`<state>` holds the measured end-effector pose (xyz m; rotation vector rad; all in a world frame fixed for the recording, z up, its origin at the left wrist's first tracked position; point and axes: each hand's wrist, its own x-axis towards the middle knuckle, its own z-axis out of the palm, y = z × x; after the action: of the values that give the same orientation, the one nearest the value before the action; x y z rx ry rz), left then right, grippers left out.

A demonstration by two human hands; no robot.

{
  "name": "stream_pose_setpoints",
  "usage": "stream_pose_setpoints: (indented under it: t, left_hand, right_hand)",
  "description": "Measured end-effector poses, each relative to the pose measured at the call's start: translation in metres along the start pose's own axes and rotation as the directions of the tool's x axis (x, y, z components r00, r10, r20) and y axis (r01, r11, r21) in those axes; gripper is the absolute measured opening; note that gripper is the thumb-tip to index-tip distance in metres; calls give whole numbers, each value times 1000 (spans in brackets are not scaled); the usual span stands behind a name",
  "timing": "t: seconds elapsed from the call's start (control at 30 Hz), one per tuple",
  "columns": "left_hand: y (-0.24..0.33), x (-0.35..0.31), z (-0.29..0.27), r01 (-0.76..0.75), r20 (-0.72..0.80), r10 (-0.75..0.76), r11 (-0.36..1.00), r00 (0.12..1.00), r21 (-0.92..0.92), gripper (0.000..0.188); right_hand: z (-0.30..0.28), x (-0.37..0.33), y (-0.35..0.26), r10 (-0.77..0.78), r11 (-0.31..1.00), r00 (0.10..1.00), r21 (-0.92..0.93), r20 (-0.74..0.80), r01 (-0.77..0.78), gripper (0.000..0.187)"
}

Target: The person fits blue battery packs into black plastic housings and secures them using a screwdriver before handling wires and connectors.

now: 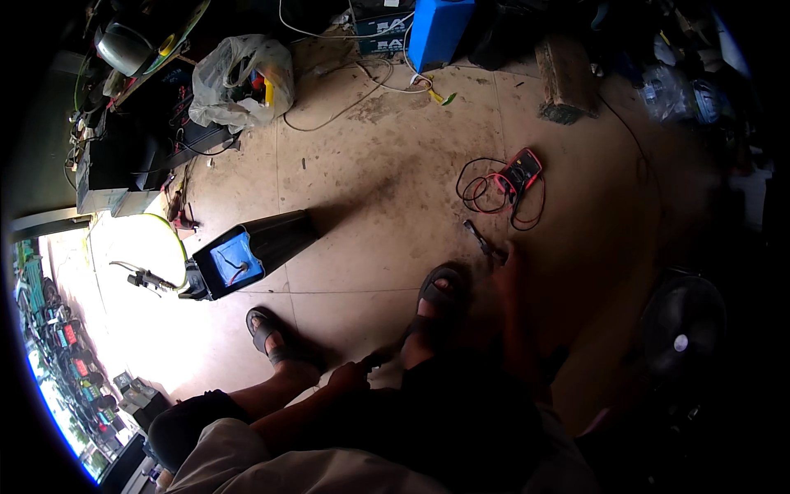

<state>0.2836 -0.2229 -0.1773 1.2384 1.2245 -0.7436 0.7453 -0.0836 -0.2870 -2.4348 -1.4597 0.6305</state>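
Note:
My left hand [350,376] is closed in front of my lap, around a small dark object [374,360] whose kind is lost in shadow. My right hand [507,262] reaches down to the floor beside my right foot, its fingers closed at the end of a dark metal hand tool [479,236]. The tool's far end points up and left; its exact kind is unclear. Ahead of my left foot lies a long black case [280,237], its open end showing a blue battery pack [234,262] with thin wires. A red and black multimeter [521,170] rests beyond my right hand, its leads coiled beside it.
A plastic bag of things [243,78] sits at the far left. At the back stand a blue box [440,33] and a worn brown block [566,78]. A white cable [362,74] trails across the tiles. A round fan-like object [680,329] is in the dark at right.

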Motion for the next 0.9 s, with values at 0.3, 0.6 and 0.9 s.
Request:
stream_pose_setpoints:
  t: [0.3, 0.6, 0.9]
  left_hand:
    - [9, 15, 75, -143, 9, 151, 953, 988, -267, 46]
    - [40, 0, 99, -90, -110, 57, 943, 992, -319, 55]
    - [67, -192, -15, -537, -910, 183, 842, 371, -49, 40]
  right_hand:
    - [-54, 150, -88, -260, 941, 962, -244, -86, 233, 104]
    - [-63, 163, -58, -246, 878, 969, -419, 22, 232, 93]
    - [-103, 27, -232, -606, 785, 795, 153, -4, 600, 70]
